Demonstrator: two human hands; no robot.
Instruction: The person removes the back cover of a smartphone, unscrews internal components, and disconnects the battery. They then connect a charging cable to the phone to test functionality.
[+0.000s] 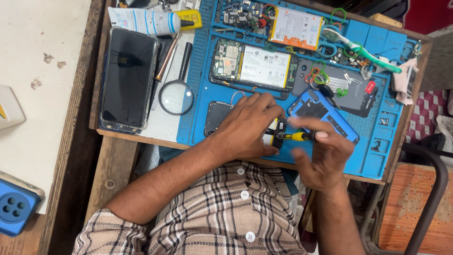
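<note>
1. Hands first, nearest the checked shirt: the right hand has its fingers closed on a small yellow-handled screwdriver, whose tip points left into the dark opened phone body lying at the near edge of the blue silicone repair mat.
2. The left hand lies flat over that phone with its fingers curled down across it, pinning it to the mat; the fingertips sit just beside the screwdriver tip, and most of the phone is hidden beneath the palm.
3. Driving well, as I judge it, means keeping the shaft square to the screw, pressing lightly and turning from the fingertips, while the left hand stops the phone from sliding.
4. Just beyond the right hand lies a blue plastic back cover, tilted.
5. Farther back rests a second opened phone with white battery and green circuit board.
6. To the left, off the mat, lie a round black-rimmed magnifying glass and a large black-screened phone.
7. Farthest sit a white glue tube and a green-and-white toothbrush.
</note>
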